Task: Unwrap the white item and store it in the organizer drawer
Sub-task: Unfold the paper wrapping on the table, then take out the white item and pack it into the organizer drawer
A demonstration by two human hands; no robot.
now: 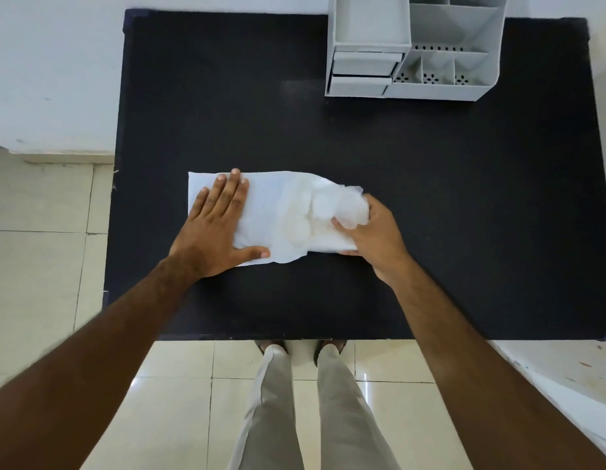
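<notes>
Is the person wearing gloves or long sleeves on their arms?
No. The left hand and right hand are bare, with no gloves, rings or watch showing. Both forearms are bare too; no sleeve reaches into view. Lower down, light beige trousers show.

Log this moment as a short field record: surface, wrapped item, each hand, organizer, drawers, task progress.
surface: black table
wrapped item: white paper wrapping lying flat near the table's middle, bulging at its right end; contents hidden
left hand: left hand pressed flat, fingers spread, on the wrapping's left part
right hand: right hand gripping the bunched right end of the wrapping
organizer: grey desk organizer at the table's far edge, apart from the wrapping
drawers: two small drawers on its left side, both look closed
task progress: unwrapping under way; nothing stored yet
</notes>
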